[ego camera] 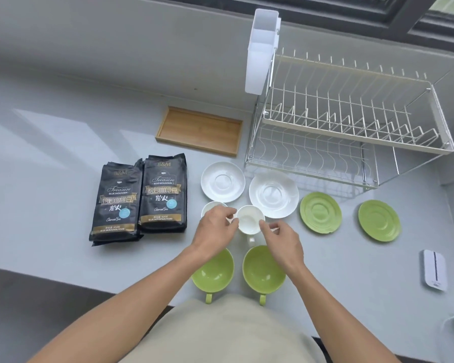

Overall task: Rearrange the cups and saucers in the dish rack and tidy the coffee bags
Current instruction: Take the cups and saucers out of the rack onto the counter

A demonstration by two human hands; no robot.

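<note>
Two white cups stand mid-counter; the right white cup point(249, 218) is pinched at its rim by my left hand point(215, 231) and my right hand point(283, 239). The left white cup point(211, 206) is partly hidden behind my left hand. Behind them lie two white saucers point(222, 181) point(273, 194). Two green saucers point(320, 212) point(379, 220) lie to the right. Two green cups point(214, 273) point(262, 273) sit near me under my forearms. Two black coffee bags point(117, 203) point(164, 192) lie flat at the left. The two-tier wire dish rack point(351, 132) stands at the back right, holding nothing.
A shallow wooden tray point(199, 130) lies by the wall, left of the rack. A white plastic cutlery holder point(262, 51) hangs on the rack's left end. A small white device point(434, 269) lies at the right edge. The counter's front edge runs near my body.
</note>
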